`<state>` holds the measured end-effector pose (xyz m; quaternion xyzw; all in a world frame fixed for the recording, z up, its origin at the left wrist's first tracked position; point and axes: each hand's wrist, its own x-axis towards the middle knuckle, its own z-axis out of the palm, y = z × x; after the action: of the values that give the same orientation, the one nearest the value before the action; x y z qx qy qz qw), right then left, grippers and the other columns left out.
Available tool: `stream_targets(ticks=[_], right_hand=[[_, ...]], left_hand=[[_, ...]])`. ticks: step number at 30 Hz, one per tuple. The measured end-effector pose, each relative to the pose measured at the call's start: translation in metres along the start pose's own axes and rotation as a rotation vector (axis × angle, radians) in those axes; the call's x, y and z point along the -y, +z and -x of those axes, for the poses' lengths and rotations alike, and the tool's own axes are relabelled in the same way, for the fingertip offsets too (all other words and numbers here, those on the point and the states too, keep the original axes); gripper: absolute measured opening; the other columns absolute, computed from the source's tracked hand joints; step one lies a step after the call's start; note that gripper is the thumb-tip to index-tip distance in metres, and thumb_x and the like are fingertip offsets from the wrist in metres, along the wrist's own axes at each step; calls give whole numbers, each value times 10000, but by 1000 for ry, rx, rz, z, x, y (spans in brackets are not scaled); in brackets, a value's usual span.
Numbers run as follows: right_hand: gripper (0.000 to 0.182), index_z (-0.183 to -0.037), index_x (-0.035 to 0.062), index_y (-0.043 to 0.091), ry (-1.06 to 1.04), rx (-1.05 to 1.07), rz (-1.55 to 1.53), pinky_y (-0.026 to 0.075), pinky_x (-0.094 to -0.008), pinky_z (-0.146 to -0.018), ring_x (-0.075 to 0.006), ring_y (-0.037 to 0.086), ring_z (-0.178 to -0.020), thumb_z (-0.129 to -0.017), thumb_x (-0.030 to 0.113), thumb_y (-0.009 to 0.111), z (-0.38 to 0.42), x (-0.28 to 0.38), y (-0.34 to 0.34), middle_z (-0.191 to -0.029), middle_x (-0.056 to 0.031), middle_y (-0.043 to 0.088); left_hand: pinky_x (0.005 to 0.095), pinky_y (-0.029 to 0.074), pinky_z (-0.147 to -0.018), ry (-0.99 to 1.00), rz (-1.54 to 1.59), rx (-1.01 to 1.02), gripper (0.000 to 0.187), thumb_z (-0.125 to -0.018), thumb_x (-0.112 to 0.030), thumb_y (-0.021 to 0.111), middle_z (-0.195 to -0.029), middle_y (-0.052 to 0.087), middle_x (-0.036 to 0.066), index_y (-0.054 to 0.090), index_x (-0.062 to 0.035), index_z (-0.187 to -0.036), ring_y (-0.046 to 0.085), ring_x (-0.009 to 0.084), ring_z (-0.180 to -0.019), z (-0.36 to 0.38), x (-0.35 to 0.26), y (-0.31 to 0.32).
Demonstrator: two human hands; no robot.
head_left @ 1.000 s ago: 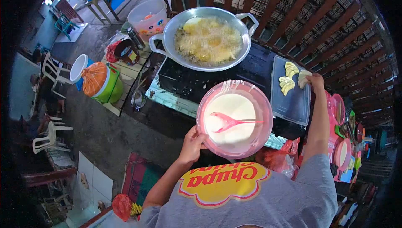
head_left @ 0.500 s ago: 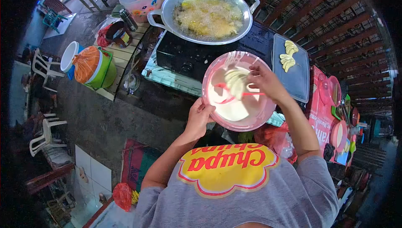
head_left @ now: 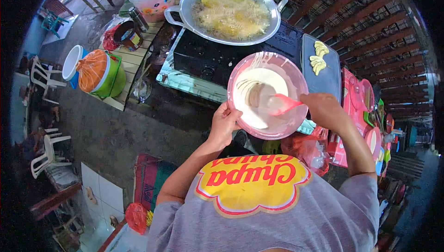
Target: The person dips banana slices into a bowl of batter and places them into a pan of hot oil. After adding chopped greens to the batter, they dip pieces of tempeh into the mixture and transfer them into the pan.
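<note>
My left hand (head_left: 224,123) grips the near-left rim of a pink plastic bowl (head_left: 297,77), tilted and holding pale, creamy batter (head_left: 252,117). In my right hand (head_left: 326,111), at the bowl's right edge, is the handle of a red spoon (head_left: 287,105) whose head reaches into the bowl. A fan-cut piece, banana-like (head_left: 246,87), lies in the batter, partly coated. Two more fan-cut pieces (head_left: 317,64) rest on a grey tray (head_left: 321,85) to the right. Beyond the bowl, a wide two-handled metal pan (head_left: 231,42) contains bubbling oil with yellow pieces frying.
The pan sits on a black stove (head_left: 203,60). Left of it, a wooden slat bench (head_left: 134,62) bears a green bucket (head_left: 118,78) and a brown tub (head_left: 128,34). A slatted wooden barrier (head_left: 360,11) runs along the right, above a pink-covered surface (head_left: 349,99) with several utensils.
My right hand has moved right from above the batter and now holds the spoon's handle. The fan-cut piece that was by my fingers now lies in the batter.
</note>
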<state>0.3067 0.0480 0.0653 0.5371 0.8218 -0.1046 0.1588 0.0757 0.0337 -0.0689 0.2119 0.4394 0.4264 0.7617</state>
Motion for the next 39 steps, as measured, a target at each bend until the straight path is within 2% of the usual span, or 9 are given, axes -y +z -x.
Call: stream_targets(ticks=[5,7,13,16,20,22,28,32,39], right_hand=[[117,-771,69,528,152,-31,103,430,-395,-581,-296,556,-696,-720,129,441,-18,8,6,-713,-134,563],[83,-718,66,536,50,-352,45,453,-395,-508,-296,572,-603,-690,95,463,-22,11,3,-654,-122,565],[92,-715,80,547,144,-110,249,453,-397,-512,-298,570,-607,-700,126,470,-10,4,15,-658,-120,564],[92,-709,82,550,176,-315,98,452,-391,-509,-290,571,-606,-702,134,474,-20,11,13,-660,-112,566],[95,-714,89,554,211,-315,118,451,-387,-507,-285,571,-602,-712,148,478,-15,9,4,-652,-107,562],[104,-715,100,559,207,-113,238,448,-381,-502,-278,568,-600,-724,168,481,-9,6,15,-652,-99,559],[112,-702,103,566,162,-283,82,442,-379,-493,-269,564,-596,-713,194,501,-7,24,4,-642,-95,557],[125,-702,106,568,142,-141,135,441,-373,-501,-268,565,-611,-713,218,514,-5,22,13,-645,-98,555],[186,-694,105,598,227,-513,45,436,-357,-526,-253,559,-614,-713,282,544,-47,-5,22,-627,-81,549]], left_hand=[[293,511,-600,13,-2,7,210,-731,-43,485,-841,529,41,467,-43,-940,555,128,-718,-3,2,-3],[299,512,-603,7,2,26,211,-729,-41,487,-846,528,39,471,-41,-939,553,129,-726,-2,3,-4],[264,502,-561,19,29,16,194,-735,-26,480,-816,530,26,501,-39,-927,545,98,-679,-2,-1,-3],[262,501,-555,13,-5,14,207,-728,-30,490,-824,527,28,496,-37,-934,544,97,-676,-4,1,-6],[262,502,-558,-2,11,13,223,-722,-30,498,-835,521,31,488,-35,-944,544,101,-678,-5,0,-7],[264,502,-560,-3,13,13,225,-721,-28,498,-837,519,32,486,-35,-945,543,103,-681,-5,0,-7],[282,499,-575,-7,-24,12,176,-723,-40,481,-829,532,26,490,-59,-897,550,111,-690,-6,-1,-10],[272,498,-572,-14,-26,33,192,-722,-36,483,-813,533,25,484,-61,-912,548,105,-680,-5,-5,-9],[274,506,-563,-7,-31,38,176,-710,-4,475,-803,524,41,481,-25,-884,553,119,-664,-4,-11,-11]])
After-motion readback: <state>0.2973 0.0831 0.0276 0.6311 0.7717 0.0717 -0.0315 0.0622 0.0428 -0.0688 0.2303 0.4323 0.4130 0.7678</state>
